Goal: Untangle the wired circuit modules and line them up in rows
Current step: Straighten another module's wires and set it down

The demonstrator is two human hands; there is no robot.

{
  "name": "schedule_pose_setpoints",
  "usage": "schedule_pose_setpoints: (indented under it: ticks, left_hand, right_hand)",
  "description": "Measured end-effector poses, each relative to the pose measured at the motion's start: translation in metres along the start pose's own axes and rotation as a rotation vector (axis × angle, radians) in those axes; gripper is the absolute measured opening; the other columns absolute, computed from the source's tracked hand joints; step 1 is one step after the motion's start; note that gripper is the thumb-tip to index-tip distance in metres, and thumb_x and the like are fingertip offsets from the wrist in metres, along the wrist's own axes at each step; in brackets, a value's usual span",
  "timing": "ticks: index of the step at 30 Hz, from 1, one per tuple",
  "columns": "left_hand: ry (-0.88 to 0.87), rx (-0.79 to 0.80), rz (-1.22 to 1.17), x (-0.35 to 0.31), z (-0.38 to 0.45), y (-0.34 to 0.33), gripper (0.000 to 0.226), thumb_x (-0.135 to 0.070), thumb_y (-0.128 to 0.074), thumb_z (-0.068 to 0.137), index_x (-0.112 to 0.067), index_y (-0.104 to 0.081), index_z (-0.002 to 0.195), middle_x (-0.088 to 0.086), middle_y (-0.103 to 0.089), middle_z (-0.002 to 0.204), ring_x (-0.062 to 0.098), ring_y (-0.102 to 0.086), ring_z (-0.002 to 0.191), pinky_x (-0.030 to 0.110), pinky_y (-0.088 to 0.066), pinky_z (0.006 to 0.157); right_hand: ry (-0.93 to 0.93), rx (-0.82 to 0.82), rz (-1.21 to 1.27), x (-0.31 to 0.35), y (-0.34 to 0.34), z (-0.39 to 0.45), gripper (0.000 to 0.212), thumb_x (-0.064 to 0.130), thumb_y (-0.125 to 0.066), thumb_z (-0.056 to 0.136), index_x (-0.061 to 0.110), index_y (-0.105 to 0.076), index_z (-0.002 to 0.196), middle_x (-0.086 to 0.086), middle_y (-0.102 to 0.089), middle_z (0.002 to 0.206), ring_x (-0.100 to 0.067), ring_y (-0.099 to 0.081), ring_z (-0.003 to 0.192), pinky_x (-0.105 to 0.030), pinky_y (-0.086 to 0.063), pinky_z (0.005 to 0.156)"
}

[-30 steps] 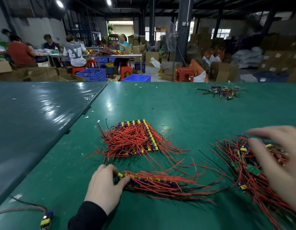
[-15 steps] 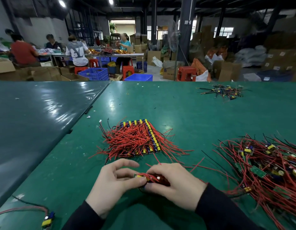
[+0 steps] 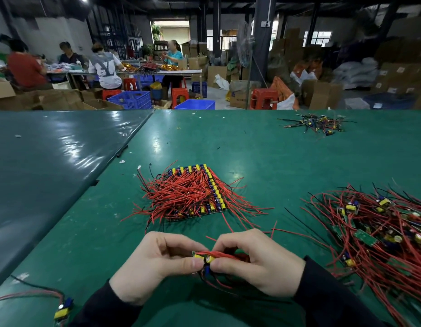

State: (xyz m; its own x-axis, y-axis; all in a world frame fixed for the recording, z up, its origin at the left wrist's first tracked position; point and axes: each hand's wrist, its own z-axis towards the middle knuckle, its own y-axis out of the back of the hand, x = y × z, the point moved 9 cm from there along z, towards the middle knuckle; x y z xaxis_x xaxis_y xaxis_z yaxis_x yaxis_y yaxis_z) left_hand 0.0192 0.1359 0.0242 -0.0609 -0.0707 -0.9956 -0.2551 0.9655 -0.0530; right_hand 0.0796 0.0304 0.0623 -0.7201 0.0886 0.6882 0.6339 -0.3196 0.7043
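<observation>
Down at six o'clock, a small bundle (image 3: 213, 257) of modules sits between both hands: left hand (image 3: 155, 263) pinches its yellow end, right hand (image 3: 256, 260) curls round the red wires, likely squaring them for a row. Just beyond at twelve, the finished stack (image 3: 193, 192) lies aligned on the table (image 3: 263, 156). Out at three o'clock, the tangled pile (image 3: 379, 227) waits, within reach.
</observation>
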Motion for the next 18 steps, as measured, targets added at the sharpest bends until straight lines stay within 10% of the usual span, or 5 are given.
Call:
schedule_pose_setpoints:
  ticks: [13, 18]
  left_hand:
    - [0.014, 0.142, -0.126, 0.002, -0.004, -0.006, 0.020, 0.005, -0.064, 0.063, 0.001, -0.075, 0.079, 0.019, -0.070, 0.069, 0.018, -0.064, 0.055, 0.023, -0.054, 0.054]
    - [0.021, -0.003, -0.124, 0.006, 0.000, 0.008, 0.020, 0.009, -0.077, 0.062, 0.005, -0.072, 0.082, 0.026, -0.068, 0.077, 0.022, -0.065, 0.059, 0.025, -0.056, 0.056]
  right_hand:
    - [0.046, 0.069, 0.180, 0.007, -0.002, -0.003, 0.015, 0.027, -0.064, 0.089, 0.013, -0.067, 0.086, 0.007, -0.058, 0.073, 0.001, -0.048, 0.072, -0.024, -0.042, 0.071]
    - [0.049, -0.042, -0.026, 0.000, 0.004, -0.002, 0.020, 0.034, -0.058, 0.092, 0.018, -0.070, 0.097, 0.001, -0.067, 0.083, -0.009, -0.060, 0.080, -0.036, -0.047, 0.078]
